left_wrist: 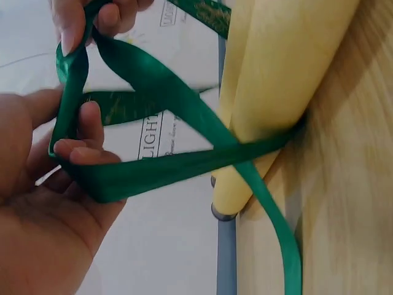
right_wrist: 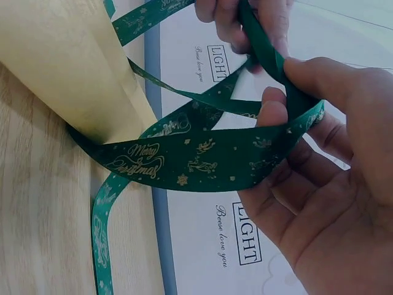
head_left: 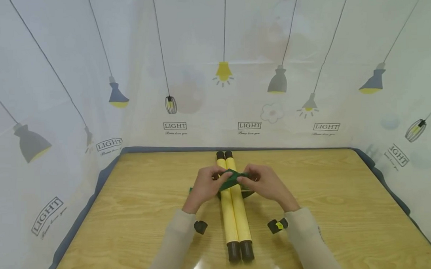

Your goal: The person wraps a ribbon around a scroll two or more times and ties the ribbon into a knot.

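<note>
Two pale yellow rolls (head_left: pixel 236 213) with dark end caps lie side by side, pointing away from me. A green ribbon (right_wrist: pixel 202 157) printed with gold "Merry Christmas" lettering passes under and around them. Above the rolls my left hand (head_left: pixel 207 185) pinches the ribbon between thumb and fingers. Facing it, my right hand (head_left: pixel 268 183) pinches another part of the same ribbon. In the left wrist view the ribbon forms a loose, crossed loop between the hands, standing off the rolls. One loose ribbon tail trails down onto the table in both wrist views.
The wood-grain table (head_left: pixel 140 216) has a dark blue edge strip (head_left: pixel 187 148) along its back. White curtains (head_left: pixel 198 40) printed with hanging lamps and "LIGHT" signs stand behind and at both sides. Dark wrist devices (head_left: pixel 277 226) sit by each sleeve.
</note>
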Demonstrator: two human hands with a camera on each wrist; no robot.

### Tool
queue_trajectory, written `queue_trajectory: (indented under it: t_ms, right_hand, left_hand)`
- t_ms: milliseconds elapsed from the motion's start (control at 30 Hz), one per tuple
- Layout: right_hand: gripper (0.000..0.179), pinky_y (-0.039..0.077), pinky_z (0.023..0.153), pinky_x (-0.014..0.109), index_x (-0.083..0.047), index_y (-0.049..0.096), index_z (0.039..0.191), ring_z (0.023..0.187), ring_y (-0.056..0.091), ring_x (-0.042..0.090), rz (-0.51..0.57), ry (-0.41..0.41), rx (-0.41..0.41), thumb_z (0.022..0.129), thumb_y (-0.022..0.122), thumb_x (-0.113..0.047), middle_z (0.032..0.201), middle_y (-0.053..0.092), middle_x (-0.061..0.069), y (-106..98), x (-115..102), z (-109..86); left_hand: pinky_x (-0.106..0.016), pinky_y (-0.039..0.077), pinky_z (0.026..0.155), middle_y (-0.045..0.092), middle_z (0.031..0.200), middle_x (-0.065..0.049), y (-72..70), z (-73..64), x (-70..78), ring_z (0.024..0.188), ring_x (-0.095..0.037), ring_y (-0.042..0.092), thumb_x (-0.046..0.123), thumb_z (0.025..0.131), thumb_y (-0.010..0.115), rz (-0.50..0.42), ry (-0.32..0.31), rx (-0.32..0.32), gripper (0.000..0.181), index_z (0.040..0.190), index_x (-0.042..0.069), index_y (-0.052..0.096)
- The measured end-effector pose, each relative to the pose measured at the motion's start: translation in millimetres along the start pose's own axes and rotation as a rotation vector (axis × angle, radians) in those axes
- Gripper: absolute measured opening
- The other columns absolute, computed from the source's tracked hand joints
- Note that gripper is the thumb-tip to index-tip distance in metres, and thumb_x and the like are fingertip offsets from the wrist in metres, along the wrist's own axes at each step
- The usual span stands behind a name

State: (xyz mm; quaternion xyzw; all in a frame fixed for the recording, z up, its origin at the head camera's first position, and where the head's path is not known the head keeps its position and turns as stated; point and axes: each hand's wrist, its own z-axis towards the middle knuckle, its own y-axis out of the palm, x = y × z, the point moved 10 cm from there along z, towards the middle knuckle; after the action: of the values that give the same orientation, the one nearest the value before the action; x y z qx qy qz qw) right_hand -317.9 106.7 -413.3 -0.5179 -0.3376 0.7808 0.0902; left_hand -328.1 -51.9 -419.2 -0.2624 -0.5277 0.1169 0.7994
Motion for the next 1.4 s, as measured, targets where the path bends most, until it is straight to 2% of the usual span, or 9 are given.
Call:
queue_trajectory:
  t_ms: [133,267,367,600,800,967,1067,1300,1400]
  right_hand:
    - [0.017,0.047,0.056,0.027,-0.020,0.066,0.088,0.061,0.058,0.011,-0.010,0.014,0.022,0.099,0.070,-0.031,0.076,0.068,0.006,-3,3,0.1]
    - [0.015,0.051,0.057,0.028,-0.017,0.067,0.088,0.064,0.062,0.015,0.013,0.042,0.035,0.099,0.070,-0.027,0.081,0.070,0.011,-4,7,0.3]
    - [0.017,0.054,0.058,0.028,-0.015,0.067,0.090,0.066,0.064,0.017,0.019,0.064,0.043,0.099,0.070,-0.028,0.082,0.071,0.012,-4,10,0.4]
    - [0.022,0.052,0.055,0.030,-0.016,0.067,0.091,0.064,0.062,0.019,0.021,0.101,0.054,0.099,0.069,-0.036,0.079,0.070,0.016,-7,16,-0.1]
    - [0.022,0.050,0.055,0.030,-0.016,0.066,0.090,0.062,0.061,0.017,0.012,0.101,0.046,0.100,0.069,-0.036,0.079,0.069,0.018,-8,17,-0.7]
    - [0.022,0.049,0.052,0.030,-0.018,0.066,0.089,0.060,0.059,0.016,0.009,0.102,0.046,0.099,0.069,-0.037,0.072,0.067,0.007,-10,16,0.0]
    - [0.024,0.048,0.052,0.030,-0.018,0.066,0.089,0.060,0.058,0.016,0.014,0.097,0.043,0.099,0.069,-0.039,0.069,0.064,0.000,-10,15,1.3]
    - [0.027,0.049,0.057,0.029,-0.015,0.066,0.094,0.070,0.065,0.034,0.041,0.095,0.009,0.099,0.068,-0.041,0.078,0.068,0.017,-10,17,-0.8]
    - [0.027,0.050,0.062,0.030,-0.013,0.068,0.097,0.074,0.067,0.031,0.033,0.096,-0.008,0.101,0.065,-0.040,0.085,0.070,0.016,-10,15,-2.2]
  left_hand:
    - [-0.025,0.044,0.062,0.062,0.084,-0.001,6.1,-0.6,0.1,0.072,-0.014,0.051,0.040,0.102,0.064,0.036,-0.007,-0.121,0.034,0.088,0.012,0.077]
    - [-0.028,0.047,0.067,0.059,0.089,0.001,12.7,-4.5,-2.0,0.080,-0.015,0.052,0.043,0.095,0.073,-0.013,-0.052,-0.222,0.030,0.087,0.015,0.072]
    - [-0.028,0.048,0.068,0.061,0.089,0.002,15.4,-7.0,-3.1,0.081,-0.014,0.054,0.037,0.090,0.080,-0.046,-0.074,-0.257,0.025,0.090,0.015,0.069]
    - [-0.026,0.050,0.066,0.066,0.090,-0.003,12.2,-6.4,0.5,0.077,-0.014,0.057,0.017,0.094,0.076,-0.048,-0.045,-0.233,0.020,0.110,0.012,0.066]
    - [-0.024,0.051,0.063,0.070,0.089,-0.006,8.7,-4.9,5.7,0.073,-0.010,0.062,0.011,0.099,0.068,0.039,0.032,-0.230,0.038,0.134,0.011,0.056]
    - [-0.027,0.053,0.067,0.074,0.096,-0.012,1.1,-3.8,9.7,0.076,-0.013,0.064,0.002,0.098,0.064,0.119,0.062,-0.208,0.049,0.144,0.010,0.049]
    - [-0.031,0.056,0.073,0.075,0.103,-0.017,-4.6,-4.0,10.7,0.084,-0.018,0.068,-0.002,0.096,0.062,0.169,0.069,-0.188,0.044,0.139,0.007,0.055]
    - [-0.028,0.059,0.077,0.075,0.102,-0.006,-18.2,-5.9,5.3,0.090,-0.015,0.069,0.006,0.094,0.070,0.208,0.055,-0.129,0.021,0.113,0.007,0.077]
    - [-0.025,0.058,0.076,0.071,0.097,-0.003,-20.9,-6.8,2.4,0.088,-0.014,0.067,0.009,0.094,0.073,0.205,0.048,-0.135,0.018,0.111,0.007,0.079]
